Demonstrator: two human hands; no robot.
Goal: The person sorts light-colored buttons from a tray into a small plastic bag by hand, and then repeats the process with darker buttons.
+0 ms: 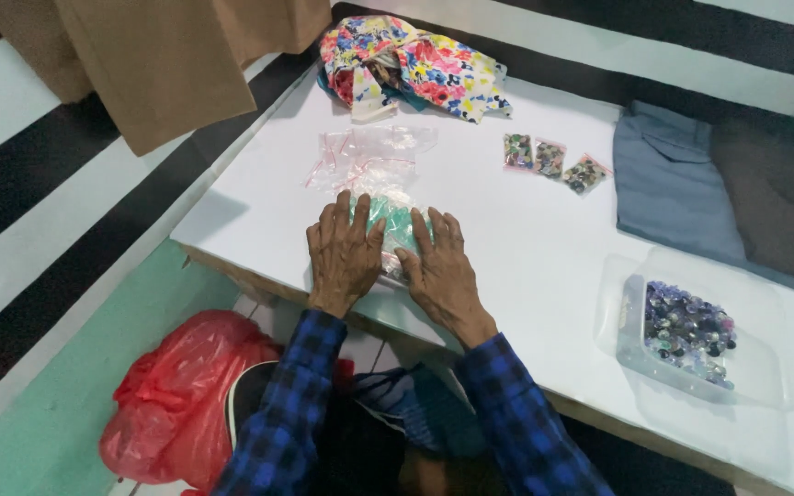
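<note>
Left hand [344, 253] and right hand [441, 266] lie open, palms down and fingers spread, side by side on a clear plastic bag of pale green pieces [395, 225]. Neither hand grips; both press flat. The bag rests on the white desk [526, 239], near its front edge.

Judgement: flattening goes best with even pressure from both palms, working outward from the middle so the contents spread level and the bag does not slide off the front edge.

Just behind the green bag lie empty clear zip bags with red strips [369, 152], overlapping. Further behind them sits a bundle of flowered cloth [415, 64]. Right of the green bag and further back, three small clear packets of dark mixed beads [551, 161] lie in a row, nearly touching. Beyond those lies folded grey-blue cloth [668, 184]. Well to the right of the green bag stands a clear plastic tub of purple and dark beads [686, 335]. Below the desk, left of the green bag, sits a red plastic bag [176, 395]. No labels are legible.
</note>
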